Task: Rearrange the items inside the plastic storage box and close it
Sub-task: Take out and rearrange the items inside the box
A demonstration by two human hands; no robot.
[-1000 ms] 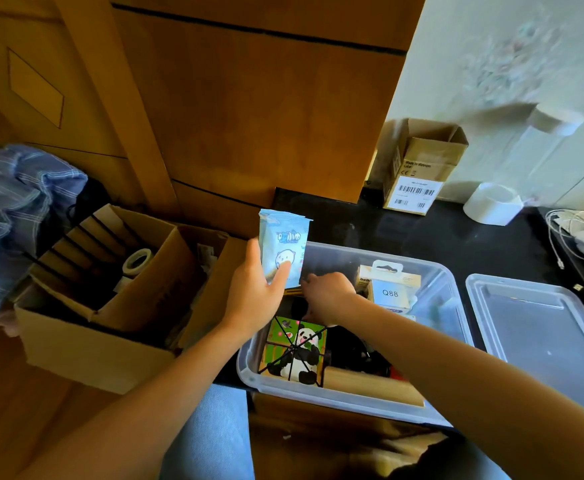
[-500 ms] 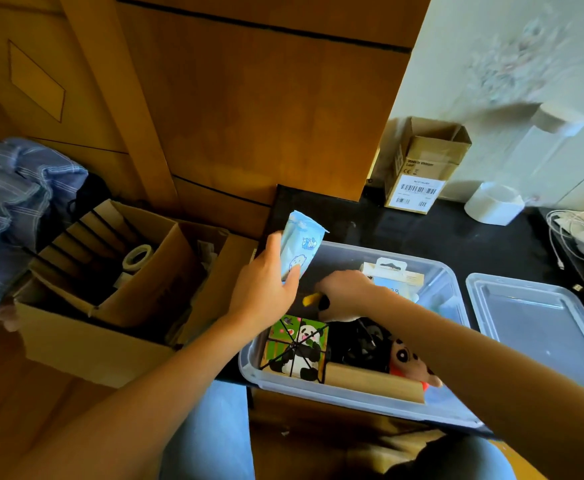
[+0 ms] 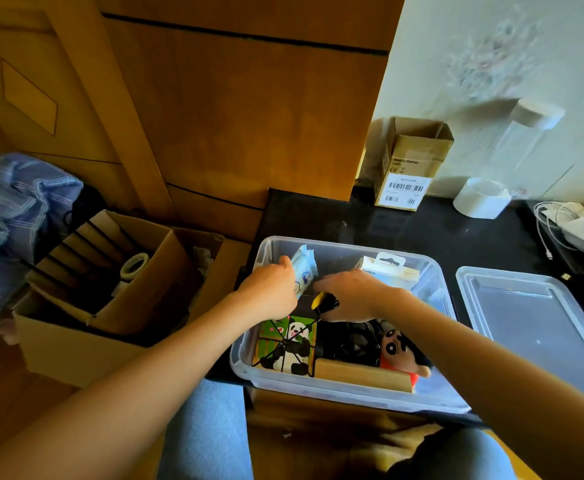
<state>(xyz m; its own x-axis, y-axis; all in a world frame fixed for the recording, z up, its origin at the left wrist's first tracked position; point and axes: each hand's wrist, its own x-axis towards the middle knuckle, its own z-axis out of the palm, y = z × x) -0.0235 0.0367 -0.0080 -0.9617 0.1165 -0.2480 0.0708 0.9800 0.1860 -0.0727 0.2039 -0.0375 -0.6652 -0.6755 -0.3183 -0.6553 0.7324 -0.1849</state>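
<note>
Clear storage box (image 3: 432,292) sits open on black bench (image 3: 370,223), lid (image 3: 540,327) beside it (right side). Left hand (image 3: 269,292) pinches blue tissue pack (image 3: 303,275) at box's far-left corner; right hand (image 3: 352,294) grips yellow-black tool (image 3: 323,302) inside.

I'm in a lived-in room at home: wooden wardrobe panels (image 3: 249,109) before me, a crumpled checked shirt (image 3: 9,216) at my left, open cardboard boxes (image 3: 110,289), charger cables (image 3: 553,223) on the black tabletop (image 3: 404,230).
</note>
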